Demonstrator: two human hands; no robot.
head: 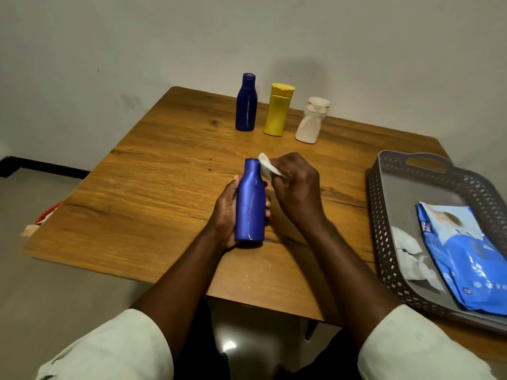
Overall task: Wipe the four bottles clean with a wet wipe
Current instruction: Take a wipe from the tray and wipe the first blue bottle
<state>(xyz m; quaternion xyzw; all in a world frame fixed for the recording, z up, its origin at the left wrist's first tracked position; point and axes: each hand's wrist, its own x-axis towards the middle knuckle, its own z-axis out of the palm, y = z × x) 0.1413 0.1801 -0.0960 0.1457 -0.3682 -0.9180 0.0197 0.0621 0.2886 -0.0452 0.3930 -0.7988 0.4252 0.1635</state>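
Centrally, left hand (226, 212) grips blue bottle (250, 204) around its body, fingers curled behind, bottle upright over table (153, 171). Right hand (297, 185) pinches white wipe (267, 167), fingers curled, wipe touching the bottle's neck on its right side. Far edge of table: navy bottle (246, 104), yellow bottle (278, 111), white bottle (311, 120) standing in a row, apart from each other. Grey tray (384, 204) at right holds wipe pack (463, 256) and crumpled used wipes (411, 253) beside it.
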